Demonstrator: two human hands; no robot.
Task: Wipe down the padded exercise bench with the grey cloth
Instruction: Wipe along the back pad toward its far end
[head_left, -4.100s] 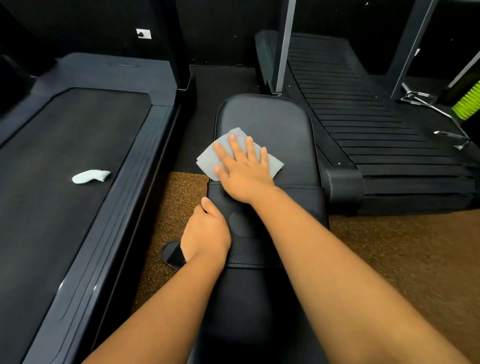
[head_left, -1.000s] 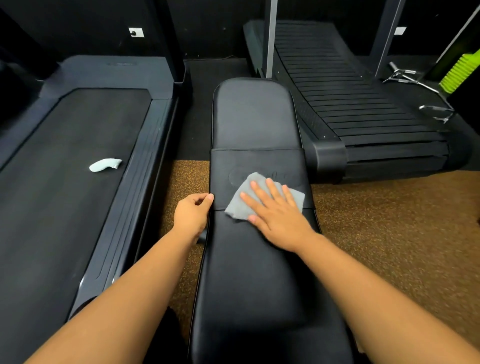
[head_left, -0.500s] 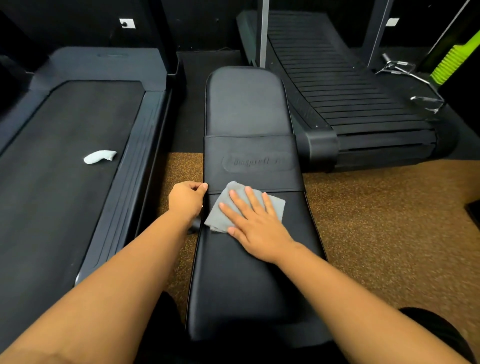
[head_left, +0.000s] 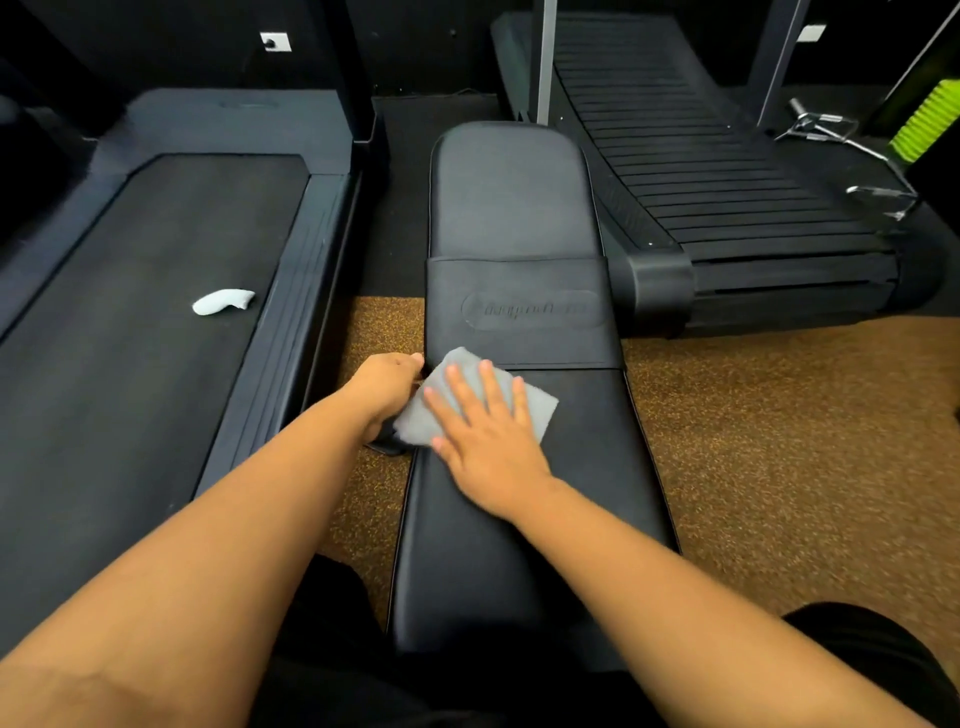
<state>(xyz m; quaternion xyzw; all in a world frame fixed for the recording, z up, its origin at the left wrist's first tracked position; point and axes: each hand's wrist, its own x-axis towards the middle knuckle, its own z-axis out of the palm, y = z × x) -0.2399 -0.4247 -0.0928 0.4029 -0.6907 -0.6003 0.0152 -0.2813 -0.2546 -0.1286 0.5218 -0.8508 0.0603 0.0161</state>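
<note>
One padded exercise bench (head_left: 519, 208), two bare hands, one grey cloth (head_left: 462, 400). The cloth lies on the bench's left half, just below the logo band (head_left: 524, 312), whose embossed lettering is illegible. Right hand (head_left: 488, 436) lies flat on the cloth, fingers spread. Left hand (head_left: 384, 389) curls over the bench's left edge; its fingertips are hidden. Left of the bench, one treadmill (head_left: 130, 312) carries one pale crumpled object (head_left: 223, 301); right, one slatted treadmill (head_left: 727, 182), cut off above.
</note>
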